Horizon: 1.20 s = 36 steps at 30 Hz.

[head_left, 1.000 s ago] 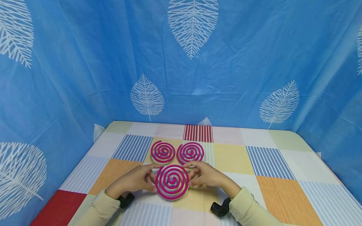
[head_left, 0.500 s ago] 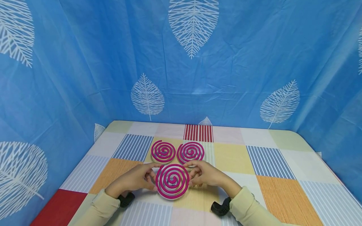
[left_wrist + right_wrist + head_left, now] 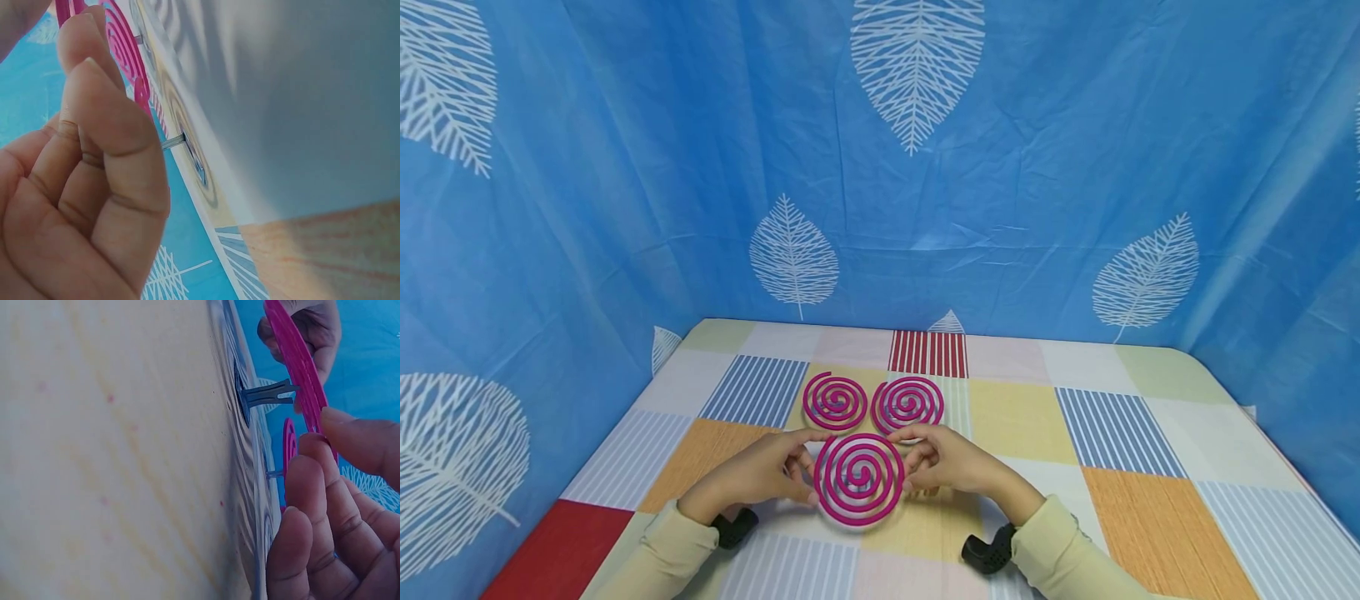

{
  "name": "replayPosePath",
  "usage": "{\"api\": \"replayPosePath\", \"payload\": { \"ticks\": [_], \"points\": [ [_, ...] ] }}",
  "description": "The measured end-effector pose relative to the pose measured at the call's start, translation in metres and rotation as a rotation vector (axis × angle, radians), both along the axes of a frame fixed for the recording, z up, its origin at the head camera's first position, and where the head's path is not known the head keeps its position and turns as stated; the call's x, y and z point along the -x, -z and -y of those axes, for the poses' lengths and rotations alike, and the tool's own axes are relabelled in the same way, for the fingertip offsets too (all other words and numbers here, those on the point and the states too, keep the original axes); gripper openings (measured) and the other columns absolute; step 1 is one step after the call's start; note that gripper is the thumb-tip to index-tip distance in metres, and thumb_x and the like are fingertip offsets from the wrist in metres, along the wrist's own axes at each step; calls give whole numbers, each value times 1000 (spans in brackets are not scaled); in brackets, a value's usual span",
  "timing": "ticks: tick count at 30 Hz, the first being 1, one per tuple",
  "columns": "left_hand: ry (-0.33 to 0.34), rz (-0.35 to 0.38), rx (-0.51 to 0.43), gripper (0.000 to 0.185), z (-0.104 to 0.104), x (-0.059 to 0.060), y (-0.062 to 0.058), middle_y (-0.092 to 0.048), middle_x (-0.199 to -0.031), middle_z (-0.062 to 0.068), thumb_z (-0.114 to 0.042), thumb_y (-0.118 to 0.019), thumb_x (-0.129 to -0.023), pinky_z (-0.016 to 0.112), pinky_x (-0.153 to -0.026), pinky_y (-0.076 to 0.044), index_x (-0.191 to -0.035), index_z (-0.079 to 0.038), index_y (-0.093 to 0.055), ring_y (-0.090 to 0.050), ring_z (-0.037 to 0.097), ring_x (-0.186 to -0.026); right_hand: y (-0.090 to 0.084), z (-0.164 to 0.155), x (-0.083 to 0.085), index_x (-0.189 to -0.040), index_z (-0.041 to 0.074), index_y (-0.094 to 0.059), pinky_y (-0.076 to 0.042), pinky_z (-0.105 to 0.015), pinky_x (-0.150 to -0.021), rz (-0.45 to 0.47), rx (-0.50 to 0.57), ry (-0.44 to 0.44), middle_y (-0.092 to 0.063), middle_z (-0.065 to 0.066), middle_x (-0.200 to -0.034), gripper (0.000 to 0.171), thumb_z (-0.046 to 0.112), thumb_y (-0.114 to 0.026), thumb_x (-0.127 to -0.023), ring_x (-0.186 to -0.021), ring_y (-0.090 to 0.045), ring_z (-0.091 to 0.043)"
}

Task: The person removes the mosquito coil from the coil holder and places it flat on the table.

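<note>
Three magenta mosquito coils form a triangle in the head view. My left hand (image 3: 767, 469) and right hand (image 3: 951, 460) hold the nearest mosquito coil (image 3: 862, 477) by its opposite edges, thumbs nearer me and index fingers at the far side. In the right wrist view, this coil (image 3: 302, 365) is raised off the table, with the upright prong of a small metal stand (image 3: 269, 395) reaching its underside. Behind sit the left rear coil (image 3: 836, 399) and right rear coil (image 3: 910, 403). Another metal stand (image 3: 197, 159) shows in the left wrist view, partly hidden by my fingers.
A patchwork-print cloth (image 3: 1120, 517) covers the table. Blue curtains (image 3: 1030, 167) with white leaf prints stand around its back and sides. Black wrist devices, one on the left wrist (image 3: 735, 529) and one on the right wrist (image 3: 988, 548), hang low near the cloth.
Both hands keep their grip on the near coil and barely move. The whole head view shifts very slightly; the rear coils stay in place.
</note>
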<state>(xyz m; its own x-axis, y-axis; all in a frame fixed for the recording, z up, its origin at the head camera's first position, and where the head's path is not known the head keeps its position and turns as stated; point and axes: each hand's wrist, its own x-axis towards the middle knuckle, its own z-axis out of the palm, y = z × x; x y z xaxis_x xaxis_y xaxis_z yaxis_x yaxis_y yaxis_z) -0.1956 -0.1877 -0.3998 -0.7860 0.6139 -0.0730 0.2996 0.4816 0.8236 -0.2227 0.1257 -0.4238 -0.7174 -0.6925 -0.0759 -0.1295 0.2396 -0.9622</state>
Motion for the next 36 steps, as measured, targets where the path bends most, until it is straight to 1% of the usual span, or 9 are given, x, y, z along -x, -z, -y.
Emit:
{"api": "replayPosePath", "payload": {
  "ticks": [5, 10, 18, 23, 26, 31, 36],
  "points": [
    [3, -3, -13, 78, 1, 0, -1, -69, -92, 0, -8, -83, -80, 24, -60, -50, -146, 4, -43, -61, 11, -72, -2, -1, 0, -137, -9, -49, -56, -28, -59, 2, 12, -4, -72, -12, -90, 58, -7, -71, -83, -67, -63, -16],
    [6, 3, -32, 79, 1, -1, -2, -68, -92, 1, -9, -82, -81, 25, -59, -50, -147, 4, -41, -61, 12, -70, -4, -3, 0, -137, -10, -48, -57, -29, -61, -12, 22, -9, -71, -11, -90, 58, -7, -69, -84, -69, -63, -14],
    [-9, 9, -30, 80, 0, -2, -3, -67, -93, 1, -16, -82, -83, 27, -60, -52, -149, -1, -41, -62, 16, -71, -7, -8, 3, -139, -10, -47, -55, -24, -63, 9, 61, -27, -70, -9, -90, 60, -4, -71, -85, -72, -63, -12],
    [-12, 10, -61, 80, -1, -2, -3, -66, -93, 4, -17, -82, -84, 27, -61, -52, -149, 1, -40, -61, 16, -72, -10, -13, 4, -142, -10, -43, -53, -23, -65, 14, 97, -57, -70, -7, -91, 65, -4, -72, -84, -74, -64, -12],
    [-21, -4, -73, 79, -3, -3, -3, -66, -93, 5, -17, -82, -83, 27, -64, -52, -148, 2, -40, -60, 15, -73, -10, -14, 5, -144, -10, -40, -52, -22, -64, 4, 122, -75, -69, -7, -90, 70, -4, -73, -83, -73, -64, -11],
    [-54, -31, -86, 80, -6, -4, -3, -66, -93, 7, -18, -82, -84, 28, -68, -50, -149, 0, -40, -60, 15, -75, -11, -15, 5, -146, -5, -40, -52, -21, -63, -22, 139, -58, -67, -4, -86, 76, -2, -78, -81, -70, -63, -10],
    [-91, -36, -110, 81, -8, -4, -4, -65, -95, 10, -18, -82, -84, 27, -66, -48, -151, -3, -38, -59, 16, -74, -11, -15, 4, -148, -2, -37, -52, -22, -63, -35, 163, -48, -66, -3, -83, 78, -2, -78, -81, -69, -62, -11]
  ]
}}
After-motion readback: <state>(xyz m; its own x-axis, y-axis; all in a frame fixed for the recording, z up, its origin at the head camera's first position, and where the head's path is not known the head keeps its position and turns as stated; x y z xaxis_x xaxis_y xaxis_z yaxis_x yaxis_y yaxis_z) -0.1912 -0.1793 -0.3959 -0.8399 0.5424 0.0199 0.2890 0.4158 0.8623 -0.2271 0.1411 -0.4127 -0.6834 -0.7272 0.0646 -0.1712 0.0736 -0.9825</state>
